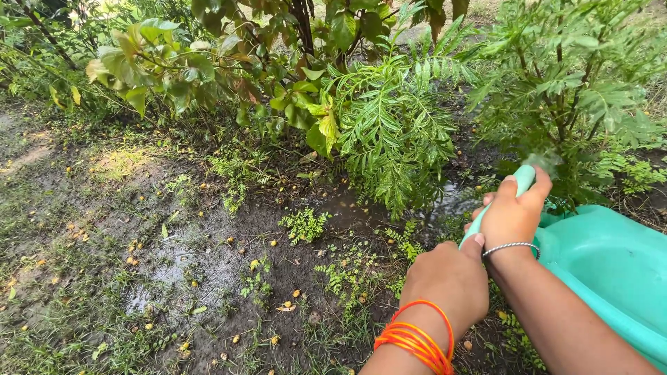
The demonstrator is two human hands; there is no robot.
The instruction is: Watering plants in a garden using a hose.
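Both hands hold the long spout (pixel 517 182) of a turquoise plastic watering can (pixel 611 271), which sits at the lower right of the view, its body partly cut off by the frame edge. The left hand (pixel 448 278), wearing orange thread bangles (pixel 417 340), has its grip closed around the spout's lower part; the right hand (pixel 513 212), with a thin silver bracelet (pixel 511 247), grips nearer the tip. The tip points toward feathery green plants (pixel 396 125) above wet, dark soil (pixel 229 257) dotted with small yellow fallen bits.
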